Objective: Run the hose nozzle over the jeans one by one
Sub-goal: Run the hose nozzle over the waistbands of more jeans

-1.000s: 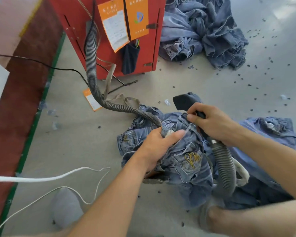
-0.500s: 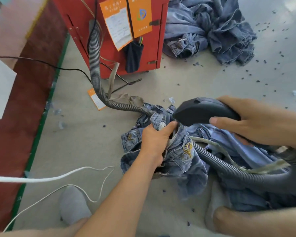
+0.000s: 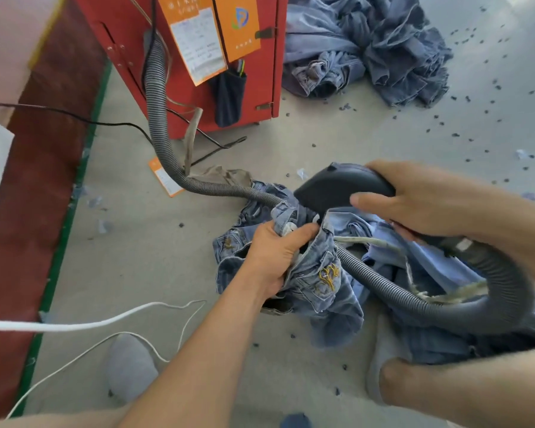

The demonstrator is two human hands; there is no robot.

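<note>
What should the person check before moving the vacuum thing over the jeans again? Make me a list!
1. Right hand has a firm grip on the black nozzle: ok.
2. Left hand holds the jeans bunched near the waistband: ok.
3. Nozzle mouth touches the denim: cannot tell, its tip is hidden by the fabric.
4. Grey hose runs free: not ok, it loops across the jeans.
5. Frayed strip is clear of the nozzle: not ok, it lies close beside it.
6. More jeans waiting in the far pile: ok.
</note>
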